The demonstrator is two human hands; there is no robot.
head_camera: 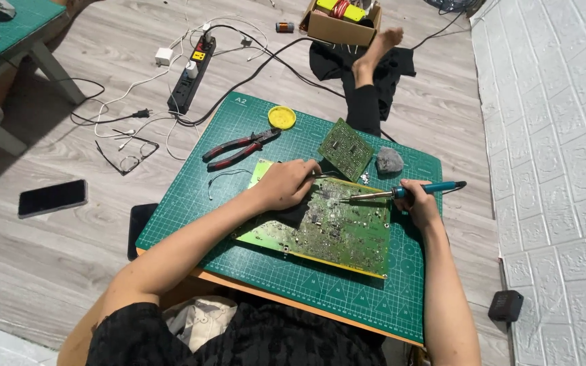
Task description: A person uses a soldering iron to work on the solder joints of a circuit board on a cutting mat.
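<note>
Grey wood floor, green cutting mat (pixel 191 203) on low bench. Large green circuit board (pixel 334 234) lies flat, mid-mat. Left hand (pixel 285 184) rests on board's upper left edge, fingers curled, possibly pinching thin tool. Right hand (pixel 418 203) grips blue-handled soldering iron (pixel 408 192), tip touching board. Beyond board: red-handled pliers (pixel 239 148), yellow round tin (pixel 282 117), smaller circuit board (pixel 345 149), grey wad (pixel 389 160).

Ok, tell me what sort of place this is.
Probably a home floor workspace for electronics repair: a green cutting mat over wood-look flooring, a circuit board being soldered with a soldering iron in the right hand, and a power strip nearby.
</note>
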